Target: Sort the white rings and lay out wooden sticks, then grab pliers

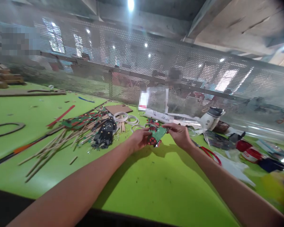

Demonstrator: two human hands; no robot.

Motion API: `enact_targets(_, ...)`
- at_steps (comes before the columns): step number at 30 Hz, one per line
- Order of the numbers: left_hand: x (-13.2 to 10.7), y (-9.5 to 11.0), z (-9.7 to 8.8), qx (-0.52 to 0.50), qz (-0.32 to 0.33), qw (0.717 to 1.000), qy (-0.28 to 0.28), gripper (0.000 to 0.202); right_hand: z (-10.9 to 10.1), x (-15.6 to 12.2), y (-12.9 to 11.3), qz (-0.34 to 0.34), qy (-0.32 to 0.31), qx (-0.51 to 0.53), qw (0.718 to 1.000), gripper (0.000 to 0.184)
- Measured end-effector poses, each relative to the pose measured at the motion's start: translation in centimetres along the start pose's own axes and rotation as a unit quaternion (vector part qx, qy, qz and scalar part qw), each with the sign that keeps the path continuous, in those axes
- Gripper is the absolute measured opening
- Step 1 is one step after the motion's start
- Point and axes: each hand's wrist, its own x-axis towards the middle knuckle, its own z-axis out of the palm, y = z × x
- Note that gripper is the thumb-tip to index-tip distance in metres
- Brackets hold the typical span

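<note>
Between my two hands is a small green craft piece with red and black round parts (pixel 159 134), held just above the green table. My left hand (pixel 140 140) pinches its left side, fingers closed. At its upper right corner, my right hand (pixel 180 134) grips the edge between thumb and fingers. Left of my hands lie a heap of black cut-out pieces (pixel 105 134) and several thin wooden sticks (pixel 54 148). Similar green and red pieces (pixel 81 121) are piled behind the sticks. White rings of tape or cord (pixel 120 117) rest just beyond my left hand.
Red-handled scissors (pixel 211 154) lie right of my right forearm, near red ribbon rolls (pixel 251 153) and a white bottle-like object (pixel 210 118). A perforated see-through screen (pixel 127 78) crosses the table's back. A brown board (pixel 119 108) and clear plastic wrap (pixel 157 97) lie before it.
</note>
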Motion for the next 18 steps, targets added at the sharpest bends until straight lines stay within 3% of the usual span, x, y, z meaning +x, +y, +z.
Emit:
enact_targets(5,-0.9,-0.1,0.9,0.005,-0.022,0.999,-0.039,0.020,0.4,-0.7,-1.8,0.005,-0.017,0.023,1.000,0.025)
enact_targets(8,-1.4,-0.6,1.6,0.050,-0.013,0.998,-0.031,0.029,1.2,-1.2,-1.9,0.041,-0.024,0.041,0.998,0.031)
enact_targets(11,-1.1,-0.9,1.7,0.063,0.004,0.998,0.019,0.030,1.7,-1.7,-0.8,0.111,-0.027,0.056,0.992,0.041)
enact_targets(16,0.2,-0.1,0.1,0.048,0.061,0.989,0.129,0.020,1.3,-1.1,2.5,0.250,-0.034,0.012,0.967,0.012)
enact_targets(18,0.7,0.5,-0.5,0.037,0.089,0.980,0.175,0.015,1.3,0.0,3.5,0.289,-0.048,-0.016,0.956,0.014)
